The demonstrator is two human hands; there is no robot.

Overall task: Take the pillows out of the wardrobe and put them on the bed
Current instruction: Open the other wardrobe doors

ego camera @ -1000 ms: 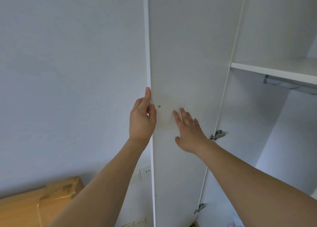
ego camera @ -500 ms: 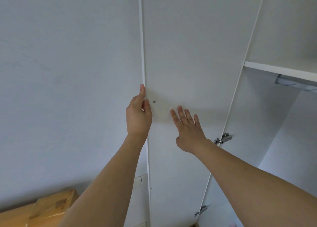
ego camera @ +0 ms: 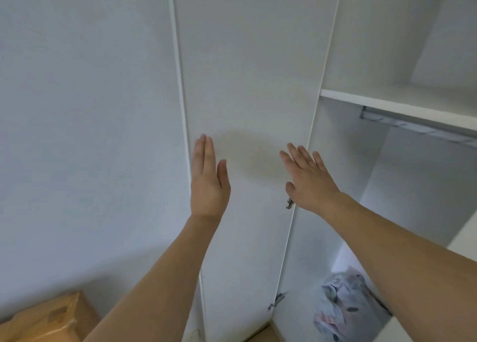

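The left hand [ego camera: 209, 184] has let go of the free edge of the tall white flat-panel wardrobe door [ego camera: 247, 88], which it was pinching half a second ago; it is now flat, fingers straight and together, thumb apart, holding nothing, in front of the door's inner face just beside that edge. The right hand [ego camera: 308, 179] has shifted toward the hinge side and is likewise spread wide and empty, fingers fanned, over the door panel near the upper silver metal hinge [ego camera: 289, 203], which it partly covers. Whether either palm touches the panel cannot be told from this angle. The small screw seen earlier between the hands is no longer visible. The door stands open, and the white wardrobe interior [ego camera: 343, 212] now shows more of its lower part: a soft pillow with a pale grey and pink printed cover [ego camera: 340, 305] lies low inside the wardrobe, at the bottom right, partly hidden by the right forearm. A white shelf [ego camera: 397, 101] crosses the upper interior with a metal hanging rail [ego camera: 413, 127] just beneath it. A second hinge [ego camera: 276, 300] sits lower on the door. A tan cardboard box sealed with glossy tape [ego camera: 49, 318] lies at the lower left against the plain white wall [ego camera: 85, 109]. No legible writing, brand or label appears anywhere.
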